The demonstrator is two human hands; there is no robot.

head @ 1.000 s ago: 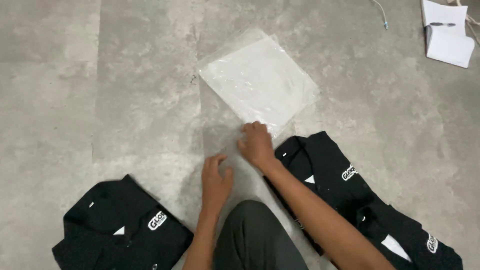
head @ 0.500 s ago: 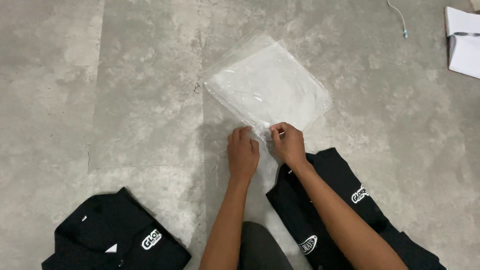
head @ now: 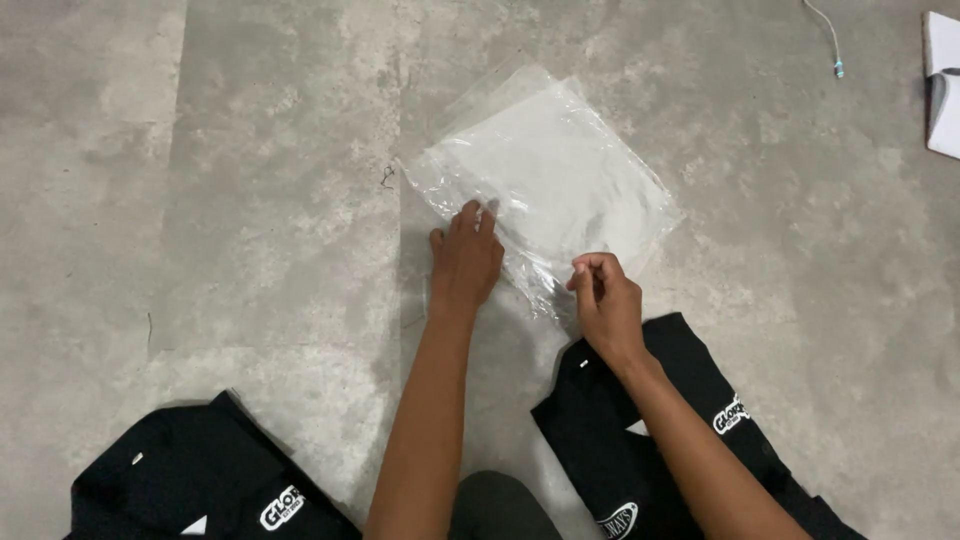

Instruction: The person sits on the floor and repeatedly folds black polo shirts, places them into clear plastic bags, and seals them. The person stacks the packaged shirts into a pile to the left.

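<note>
A stack of clear plastic bags (head: 555, 175) lies on the grey concrete floor ahead of me. My left hand (head: 464, 258) presses flat on the stack's near left corner, fingers spread. My right hand (head: 605, 300) pinches the near edge of the top clear bag between thumb and fingers, and the film is wrinkled there. A folded black shirt (head: 660, 440) with a white logo lies under my right forearm. Another folded black shirt (head: 200, 480) lies at the lower left.
A white notebook (head: 942, 85) sits at the right edge, and a thin cable with a blue end (head: 832, 45) lies at the top right. My knee in dark trousers (head: 505, 508) shows at the bottom centre.
My left hand slid up and left onto the stack's corner. My right hand drew back toward me, pinching the bag's near edge. The view shifted, so the shirts sit lower.
</note>
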